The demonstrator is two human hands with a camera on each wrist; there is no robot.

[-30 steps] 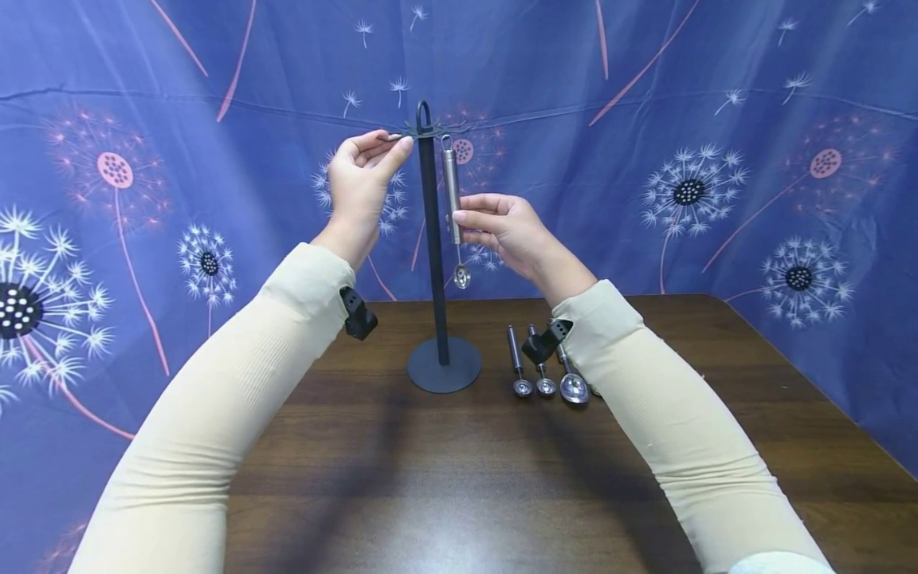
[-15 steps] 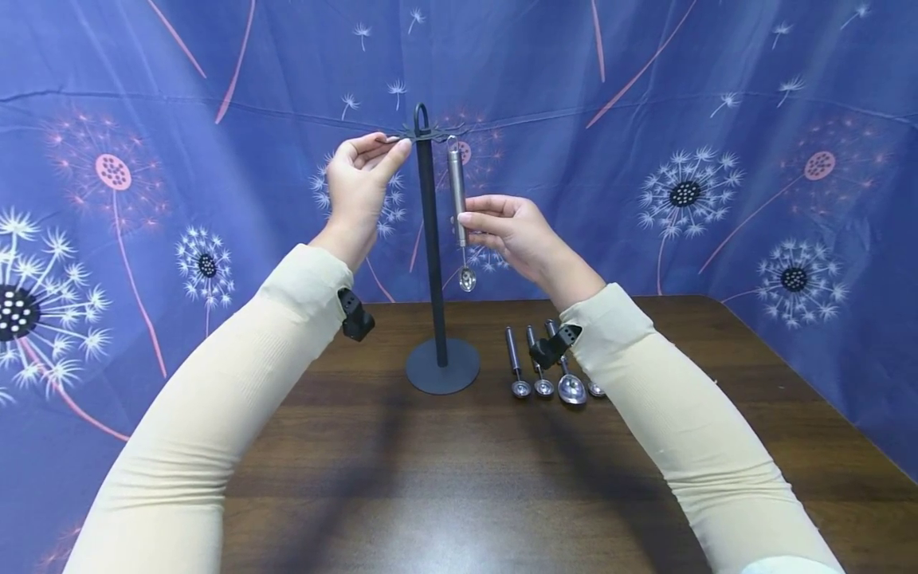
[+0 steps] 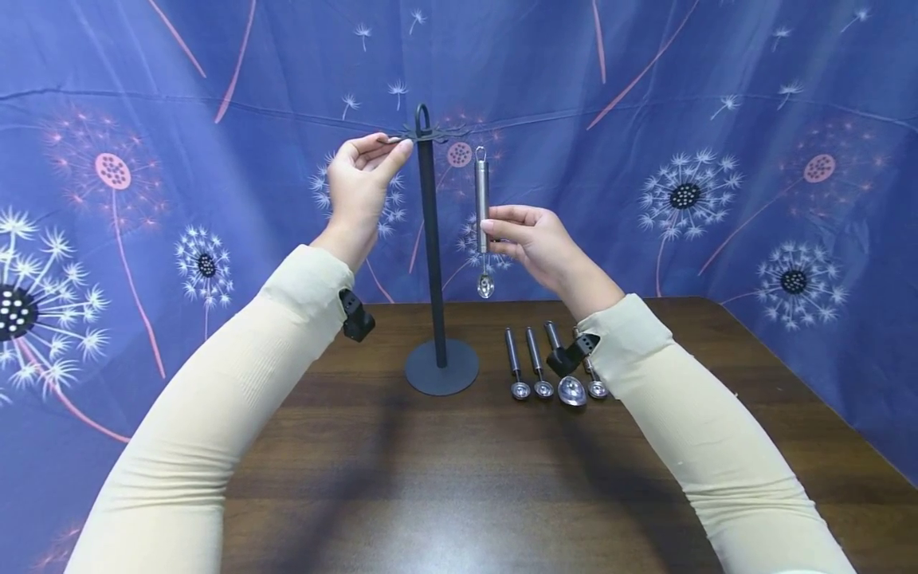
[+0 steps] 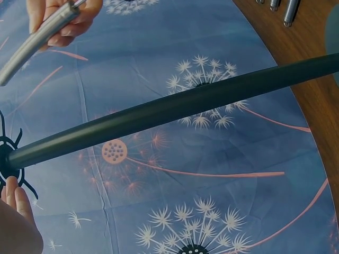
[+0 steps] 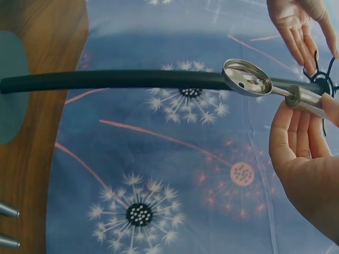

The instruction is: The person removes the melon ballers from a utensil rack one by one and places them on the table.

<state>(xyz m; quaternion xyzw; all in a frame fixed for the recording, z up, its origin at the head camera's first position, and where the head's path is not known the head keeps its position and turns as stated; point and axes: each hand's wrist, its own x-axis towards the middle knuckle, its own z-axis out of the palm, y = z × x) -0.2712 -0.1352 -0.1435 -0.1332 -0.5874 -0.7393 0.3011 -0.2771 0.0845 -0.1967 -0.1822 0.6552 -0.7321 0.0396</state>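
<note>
My right hand [image 3: 534, 239] pinches a steel melon baller [image 3: 483, 195] by its handle, upright, with the hanging loop on top and the small round bowl below. It hangs in the air right of a black utensil stand [image 3: 433, 255], apart from its hooks. In the right wrist view the bowl [image 5: 247, 78] of the melon baller shows a small dark hole. My left hand [image 3: 362, 179] pinches a hook on the left of the stand's top ring between thumb and fingers. The left wrist view shows only part of that hand [image 4: 18, 222], at the hook ring.
Several steel scoops lie in a row on the brown table [image 3: 430, 478], right of the stand's round base [image 3: 442, 381]. One has a larger bowl [image 3: 572, 391]. A blue dandelion-print cloth [image 3: 574, 159] hangs behind the table.
My right hand has moved the melon baller right and slightly down, away from the stand's hooks, where its loop was close to the ring. My left hand stays on its hook.
</note>
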